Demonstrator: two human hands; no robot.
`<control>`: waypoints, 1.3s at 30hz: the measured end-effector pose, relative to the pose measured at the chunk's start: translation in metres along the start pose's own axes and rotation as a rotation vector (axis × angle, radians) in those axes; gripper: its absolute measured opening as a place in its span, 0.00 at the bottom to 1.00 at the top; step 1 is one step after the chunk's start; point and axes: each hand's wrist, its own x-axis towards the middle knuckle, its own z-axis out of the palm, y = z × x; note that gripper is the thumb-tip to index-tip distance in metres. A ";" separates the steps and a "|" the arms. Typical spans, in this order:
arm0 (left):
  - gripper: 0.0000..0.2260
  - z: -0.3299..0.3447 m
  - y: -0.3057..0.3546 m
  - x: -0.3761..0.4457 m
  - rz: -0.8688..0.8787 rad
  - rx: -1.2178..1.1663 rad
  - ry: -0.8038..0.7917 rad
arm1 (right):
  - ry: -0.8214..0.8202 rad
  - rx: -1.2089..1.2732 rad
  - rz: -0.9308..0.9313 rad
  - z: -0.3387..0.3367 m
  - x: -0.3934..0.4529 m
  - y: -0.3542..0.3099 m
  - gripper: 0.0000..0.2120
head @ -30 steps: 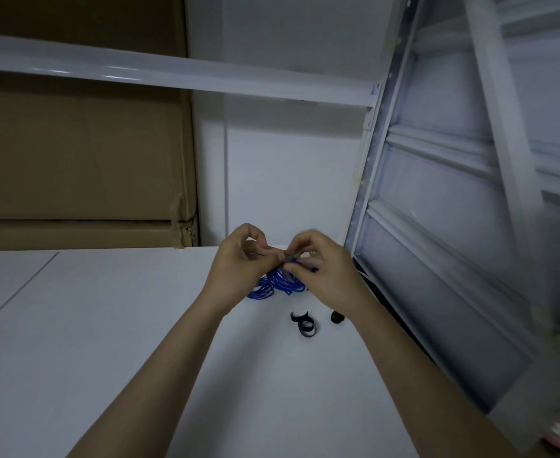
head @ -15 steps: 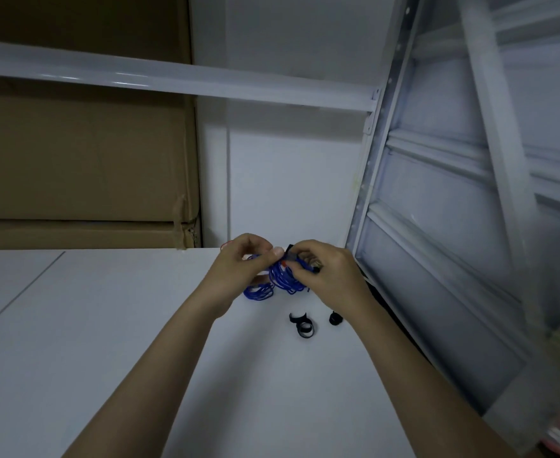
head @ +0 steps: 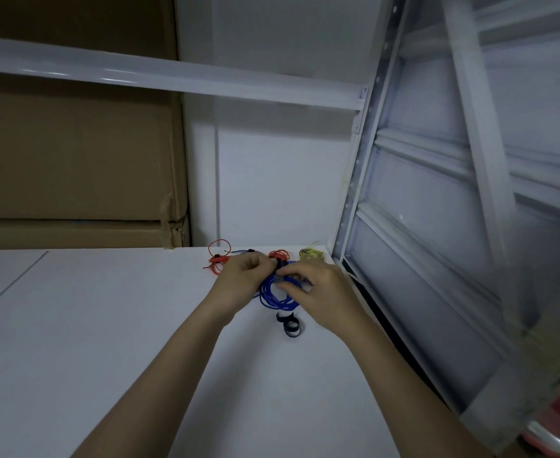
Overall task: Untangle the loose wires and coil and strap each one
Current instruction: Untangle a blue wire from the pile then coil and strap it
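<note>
Since half a second ago your view has tipped down slightly, so coils along the far edge of the white shelf point(head: 106, 325) now show, and your hands sit lower over the blue wire coil point(head: 273, 297). That coil lies between your hands, right of centre. Your left hand point(head: 239, 282) has its fingers curled round the coil's top. Your right hand point(head: 321, 292) pinches what looks like a dark strap point(head: 280, 278) at the same spot, so strapping seems under way, not finished. Behind it, a red coil point(head: 217, 256), another red coil point(head: 278, 254) and a yellow coil point(head: 310, 254) look already bundled. Just near of the blue coil lie spare black straps point(head: 290, 325), which suggests more wires may remain, though none shows loose.
</note>
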 end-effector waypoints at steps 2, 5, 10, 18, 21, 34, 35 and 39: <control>0.11 0.001 -0.003 0.000 0.009 -0.004 -0.024 | -0.018 0.056 0.050 0.001 -0.004 0.004 0.08; 0.10 0.003 -0.009 -0.004 0.052 0.023 -0.074 | -0.051 0.080 0.148 0.004 -0.012 0.010 0.08; 0.12 -0.004 -0.010 -0.013 0.263 0.143 -0.052 | -0.006 0.236 0.340 0.011 -0.013 0.012 0.08; 0.08 -0.017 -0.011 -0.021 0.334 0.281 -0.046 | -0.030 0.318 0.381 0.016 -0.007 0.012 0.15; 0.08 -0.020 -0.010 -0.021 0.200 0.194 -0.032 | -0.092 0.220 0.313 0.021 -0.005 0.012 0.12; 0.04 -0.061 -0.019 -0.013 0.064 0.453 -0.217 | -0.193 0.151 0.219 0.056 0.001 0.009 0.09; 0.04 -0.064 -0.021 -0.013 0.073 0.448 -0.198 | -0.186 0.220 0.259 0.060 0.002 0.008 0.10; 0.04 -0.075 -0.030 -0.013 0.097 0.422 -0.085 | -0.178 0.477 0.409 0.080 0.006 0.007 0.09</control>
